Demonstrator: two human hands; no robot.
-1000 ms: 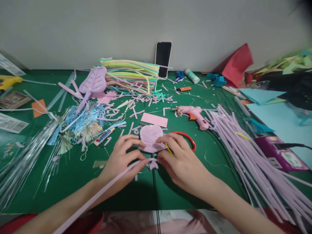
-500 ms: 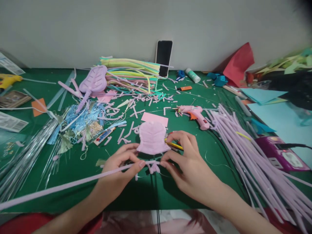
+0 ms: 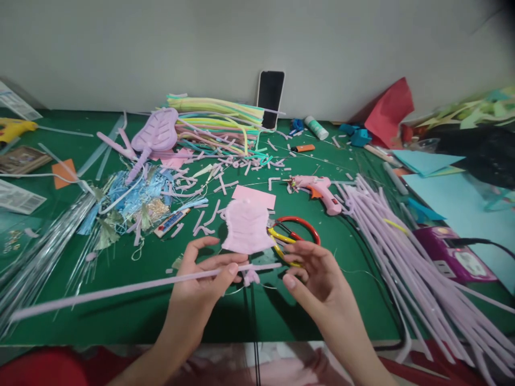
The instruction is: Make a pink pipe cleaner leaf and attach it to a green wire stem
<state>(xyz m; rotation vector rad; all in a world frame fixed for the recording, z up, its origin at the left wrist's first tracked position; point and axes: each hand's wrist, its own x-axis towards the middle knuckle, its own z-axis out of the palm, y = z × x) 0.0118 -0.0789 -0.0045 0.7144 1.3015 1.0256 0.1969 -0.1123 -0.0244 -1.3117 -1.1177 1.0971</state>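
My left hand (image 3: 207,273) pinches a long lilac pipe cleaner (image 3: 132,290) between thumb and fingers; its short end points right and its long tail runs off to the left. My right hand (image 3: 316,276) is just right of that short end, fingers apart and holding nothing. Beyond the hands is a shield-shaped lilac pipe-cleaner piece (image 3: 247,228). A small lilac knot-like piece (image 3: 251,276) shows under the pipe cleaner, above thin dark rods. Scissors (image 3: 295,230) with red and yellow handles lie behind my right hand.
A pink glue gun (image 3: 317,190) lies right of centre, beside a bundle of lilac pipe cleaners (image 3: 402,257). A phone (image 3: 270,99) leans on the wall. At left are a lilac leaf-shaped fan (image 3: 155,131), blue tassels (image 3: 137,190) and silvery strands (image 3: 52,257).
My right hand has let go of the pipe cleaner's end and opened, moving right and exposing the scissors' handles. My left hand still pinches the pipe cleaner.
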